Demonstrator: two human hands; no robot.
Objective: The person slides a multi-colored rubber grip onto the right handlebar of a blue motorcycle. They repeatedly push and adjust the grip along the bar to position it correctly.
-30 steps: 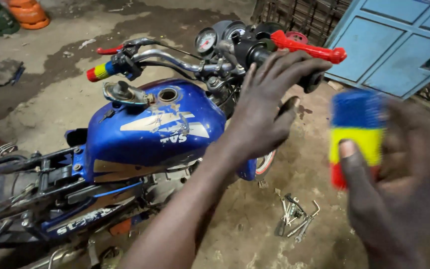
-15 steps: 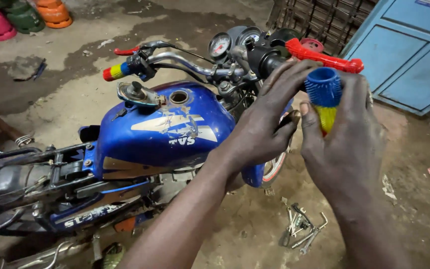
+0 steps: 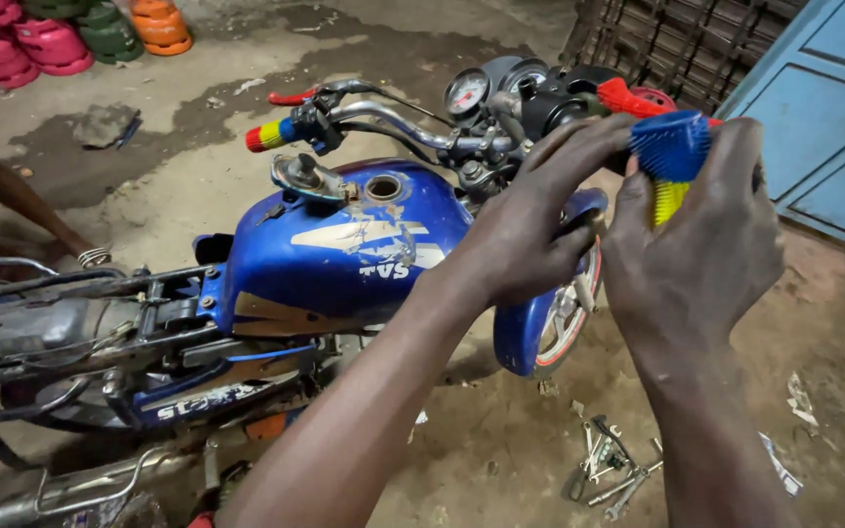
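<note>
A blue motorcycle (image 3: 344, 254) stands on a dirt floor with its seat off and its fuel filler hole open. My right hand (image 3: 696, 254) is shut on a ribbed rubber handlebar grip (image 3: 670, 156), blue at the end and yellow below, held at the right end of the handlebar. My left hand (image 3: 530, 220) reaches over the tank and rests on the right handlebar area beside the grip, fingers spread toward it. The bar end itself is hidden by my hands. A matching red, yellow and blue grip (image 3: 271, 135) sits on the left handlebar end.
A red brake lever (image 3: 628, 98) sticks out behind my hands. Loose tools (image 3: 608, 474) lie on the ground by the front wheel (image 3: 564, 318). A blue metal door (image 3: 823, 127) stands at right; stacked coloured plastic items (image 3: 80, 34) sit at top left.
My right hand has brought the grip from the right edge of view up to the right handlebar end beside my left hand. The view has shifted a little.
</note>
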